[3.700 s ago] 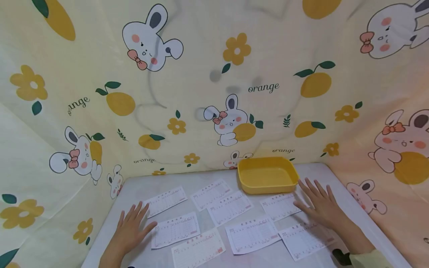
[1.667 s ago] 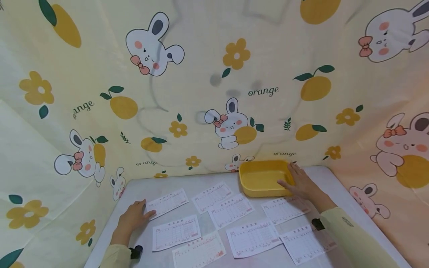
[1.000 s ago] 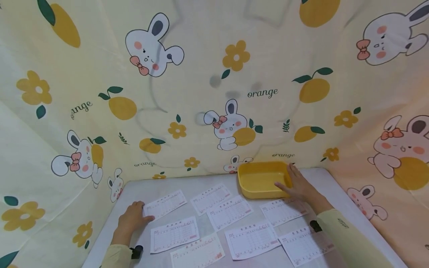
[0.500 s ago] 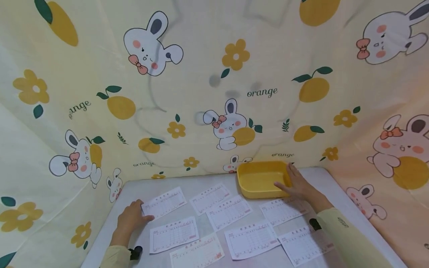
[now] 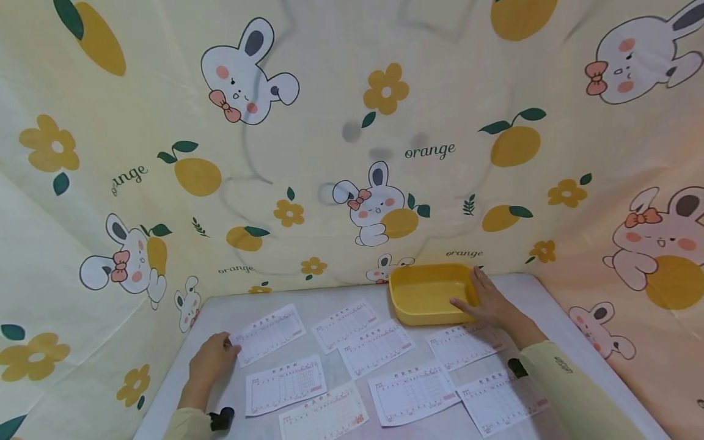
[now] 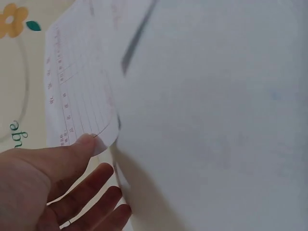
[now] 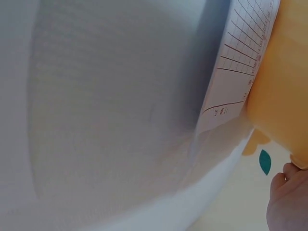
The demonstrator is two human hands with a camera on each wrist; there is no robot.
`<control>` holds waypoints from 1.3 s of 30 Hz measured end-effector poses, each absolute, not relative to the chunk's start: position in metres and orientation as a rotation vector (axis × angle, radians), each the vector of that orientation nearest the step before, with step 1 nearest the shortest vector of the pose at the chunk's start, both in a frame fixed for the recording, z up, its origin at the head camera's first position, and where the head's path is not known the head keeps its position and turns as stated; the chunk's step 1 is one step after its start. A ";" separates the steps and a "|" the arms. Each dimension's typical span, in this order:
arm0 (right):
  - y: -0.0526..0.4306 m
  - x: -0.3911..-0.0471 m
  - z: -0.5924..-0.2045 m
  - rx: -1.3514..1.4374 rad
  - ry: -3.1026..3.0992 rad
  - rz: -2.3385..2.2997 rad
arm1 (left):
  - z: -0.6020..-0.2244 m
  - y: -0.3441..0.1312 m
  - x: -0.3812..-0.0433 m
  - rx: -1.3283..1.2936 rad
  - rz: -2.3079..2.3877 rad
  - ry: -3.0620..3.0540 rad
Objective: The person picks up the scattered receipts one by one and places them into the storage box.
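Note:
My left hand [image 5: 211, 362] pinches the left end of a white printed receipt slip [image 5: 269, 336] on the far left of the table. In the left wrist view the thumb lies on top of the receipt slip [image 6: 79, 91], whose near end lifts off the table. The other fingers are below it. My right hand [image 5: 497, 310] grips the right end of a shallow yellow plastic tray [image 5: 429, 319], thumb over its inside and fingers by the outer rim. The right wrist view shows that hand [image 7: 291, 197] only in part, fingers curled at the rim.
Several more receipt slips [image 5: 286, 385] lie spread over the white table [image 5: 231, 308], some overlapping. One slip [image 5: 462, 348] sits under the right forearm, just before the tray. A rabbit-and-orange printed curtain [image 5: 313, 153] encloses the table's back and sides.
My left hand has come down from its spread pose to pinch the far-left slip, which shifts slightly left. My right hand has moved left onto the tray's right end and stays there.

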State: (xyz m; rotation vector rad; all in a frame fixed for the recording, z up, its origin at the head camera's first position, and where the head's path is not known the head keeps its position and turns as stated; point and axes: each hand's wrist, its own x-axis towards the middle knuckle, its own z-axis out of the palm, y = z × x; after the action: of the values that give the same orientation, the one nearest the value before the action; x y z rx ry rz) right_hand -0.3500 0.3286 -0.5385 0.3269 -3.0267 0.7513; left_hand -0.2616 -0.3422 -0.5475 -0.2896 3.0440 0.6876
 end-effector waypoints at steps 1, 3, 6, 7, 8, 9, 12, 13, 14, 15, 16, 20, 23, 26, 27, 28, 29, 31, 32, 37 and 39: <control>0.328 -0.350 -0.539 0.323 -3.029 0.748 | -0.547 -0.343 -0.261 -0.297 0.725 3.035; 0.328 -0.351 -0.539 0.319 -3.033 0.740 | -0.544 -0.343 -0.260 -0.304 0.793 3.014; 0.328 -0.351 -0.541 0.317 -3.035 0.726 | -0.541 -0.343 -0.258 -0.291 0.853 2.999; 0.328 -0.351 -0.541 0.319 -3.034 0.726 | -0.540 -0.343 -0.257 -0.292 0.867 2.993; 0.328 -0.351 -0.541 0.322 -3.032 0.724 | -0.539 -0.343 -0.257 -0.289 0.876 2.990; 0.329 -0.352 -0.542 0.324 -3.030 0.725 | -0.539 -0.343 -0.256 -0.285 0.881 2.992; 0.329 -0.352 -0.543 0.332 -3.028 0.724 | -0.538 -0.343 -0.256 -0.278 0.896 2.988; 0.329 -0.352 -0.544 0.331 -3.027 0.724 | -0.538 -0.343 -0.256 -0.276 0.903 2.986; 0.329 -0.352 -0.544 0.333 -3.027 0.720 | -0.537 -0.344 -0.257 -0.273 0.916 2.984; 0.329 -0.352 -0.544 0.332 -3.026 0.720 | -0.537 -0.344 -0.257 -0.266 0.933 2.982; 0.329 -0.352 -0.544 0.332 -3.023 0.716 | -0.537 -0.344 -0.258 -0.260 0.950 2.980; 0.329 -0.351 -0.542 0.327 -3.014 0.706 | -0.532 -0.343 -0.259 -0.235 1.011 2.984; 0.328 -0.351 -0.541 0.322 -3.012 0.702 | -0.527 -0.341 -0.260 -0.226 1.039 2.984; 0.328 -0.351 -0.541 0.322 -3.012 0.705 | -0.522 -0.338 -0.261 -0.223 1.056 2.980; 0.328 -0.350 -0.540 0.323 -3.013 0.706 | -0.521 -0.337 -0.261 -0.217 1.060 2.984; 0.328 -0.350 -0.540 0.325 -3.013 0.706 | -0.520 -0.336 -0.261 -0.216 1.062 2.988; 0.329 -0.350 -0.541 0.328 -3.013 0.703 | -0.519 -0.335 -0.261 -0.211 1.070 2.990; 0.329 -0.350 -0.541 0.334 -3.009 0.703 | -0.517 -0.333 -0.261 -0.203 1.091 2.999; 0.330 -0.350 -0.541 0.337 -3.007 0.699 | -0.517 -0.331 -0.261 -0.199 1.105 3.002; 0.331 -0.351 -0.544 0.336 -3.002 0.677 | -0.514 -0.324 -0.262 -0.206 1.178 3.010; 0.331 -0.352 -0.545 0.330 -3.005 0.663 | -0.512 -0.321 -0.262 -0.225 1.205 3.007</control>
State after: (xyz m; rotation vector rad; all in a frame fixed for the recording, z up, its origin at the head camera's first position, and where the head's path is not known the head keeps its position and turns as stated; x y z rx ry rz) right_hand -0.3515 0.3311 -0.5447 0.3301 -3.0045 0.6629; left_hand -0.2625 -0.3213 -0.5120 -0.2248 3.0069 1.2045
